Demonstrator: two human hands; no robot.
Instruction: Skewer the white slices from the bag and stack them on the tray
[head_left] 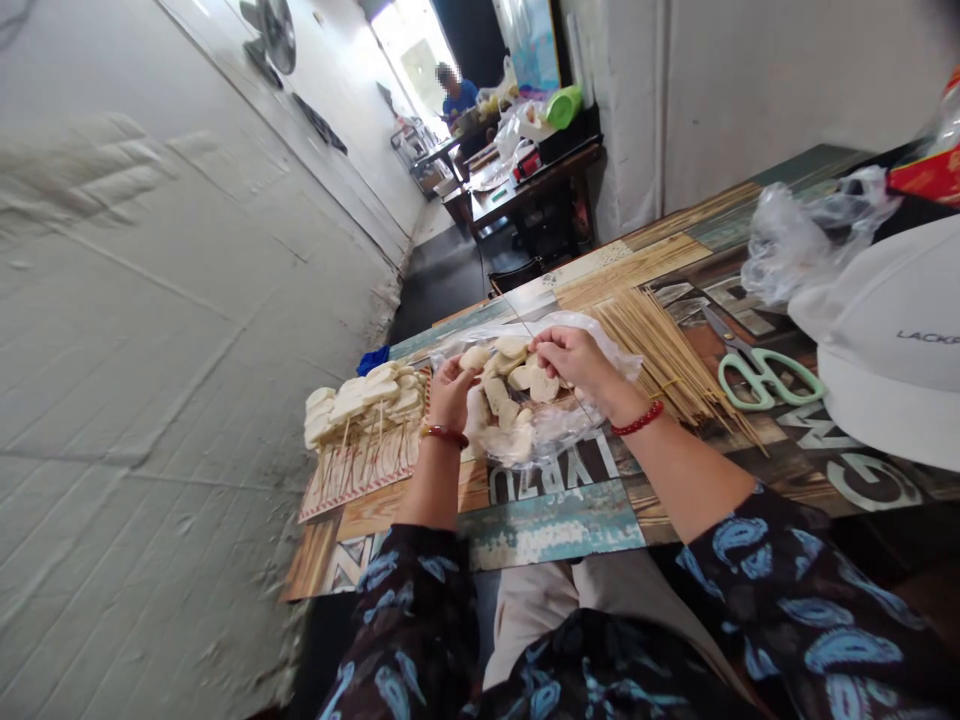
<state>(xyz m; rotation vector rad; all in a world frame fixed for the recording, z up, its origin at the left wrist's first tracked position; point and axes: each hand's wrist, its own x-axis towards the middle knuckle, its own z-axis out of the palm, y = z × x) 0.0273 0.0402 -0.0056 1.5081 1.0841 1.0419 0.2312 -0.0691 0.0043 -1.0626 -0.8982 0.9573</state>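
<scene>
My left hand [450, 394] pinches a pale, oval food slice [474, 357] at the left side of an opened clear plastic bag [577, 430]. In my right hand [574, 358] is a thin wooden skewer [517, 313], held slantwise above the bag, its upper end pointing away from me. Between and below the hands lie several loose pale slices [498, 396] on the bag. Left of them, skewered slices [367, 398] are stacked on a red-and-white-edged tray [337, 488], their sticks pointing toward me. A bundle of bare skewers [649, 345] lies to the right of the bag.
Right of the skewers are green-handled scissors [769, 380], a white cap [892, 340] and a crumpled plastic bag [814, 235]. A blue cloth [373, 360] sits by the tray. The wall [187, 420] runs close on the left. Farther back, a person [459, 97] is at a cluttered table.
</scene>
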